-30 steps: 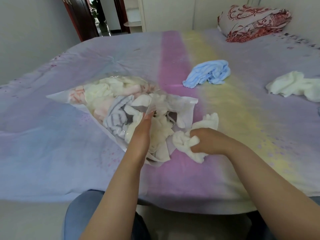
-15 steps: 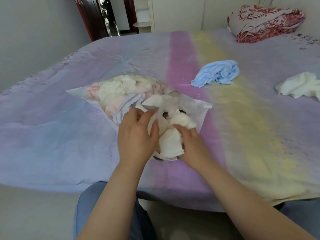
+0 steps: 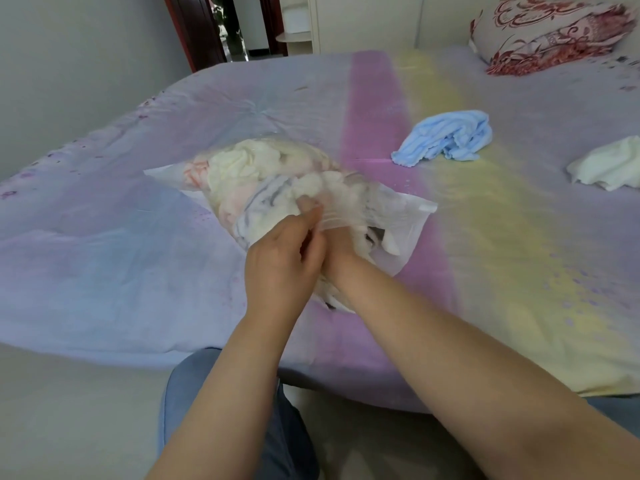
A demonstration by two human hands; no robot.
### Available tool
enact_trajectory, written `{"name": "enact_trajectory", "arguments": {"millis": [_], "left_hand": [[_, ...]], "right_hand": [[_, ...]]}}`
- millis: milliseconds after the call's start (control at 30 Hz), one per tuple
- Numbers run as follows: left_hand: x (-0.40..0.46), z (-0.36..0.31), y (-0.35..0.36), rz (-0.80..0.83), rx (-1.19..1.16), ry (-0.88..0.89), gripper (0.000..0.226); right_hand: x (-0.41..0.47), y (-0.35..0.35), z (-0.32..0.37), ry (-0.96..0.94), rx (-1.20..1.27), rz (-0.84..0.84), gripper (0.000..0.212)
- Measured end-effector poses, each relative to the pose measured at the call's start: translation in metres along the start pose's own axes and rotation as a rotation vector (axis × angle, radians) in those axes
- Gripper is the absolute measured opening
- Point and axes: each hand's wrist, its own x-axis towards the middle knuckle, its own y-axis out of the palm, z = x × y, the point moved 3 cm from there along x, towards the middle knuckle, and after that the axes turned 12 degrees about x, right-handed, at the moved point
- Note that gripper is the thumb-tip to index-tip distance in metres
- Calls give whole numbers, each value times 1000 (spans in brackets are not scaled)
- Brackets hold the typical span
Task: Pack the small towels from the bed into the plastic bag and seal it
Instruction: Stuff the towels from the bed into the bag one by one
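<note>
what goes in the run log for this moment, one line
left hand pinches plastic bag mouth | right hand pushed inside | blue towel, white towel unpacked | bag unsealed

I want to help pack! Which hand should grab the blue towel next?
Right, probably. The blue towel lies on the right hand's side of the plastic bag, and the left hand is pinching the bag's mouth open.

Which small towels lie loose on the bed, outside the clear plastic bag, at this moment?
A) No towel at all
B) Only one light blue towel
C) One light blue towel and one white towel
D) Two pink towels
C: a crumpled light blue towel and a white towel at the picture's right edge both lie on the pastel bedspread, apart from the clear plastic bag.
</note>
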Motion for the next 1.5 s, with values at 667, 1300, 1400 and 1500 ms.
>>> {"name": "enact_trajectory", "arguments": {"millis": [667,1300,1400,1500], "left_hand": [[14,13,-14,52,-285,-351,30],[4,-88,64,182,-5,225,37],[-2,-134,119,405,-105,267,41],[-18,-178,175,705,-133,311,47]], "right_hand": [[-2,-4,-16,-348,-629,238,46],[-92,-160,-102,-226,-153,-411,33],[-111,-252,-117,-103,-178,-759,28],[-134,-338,-125,67,-337,-1003,44]]}}
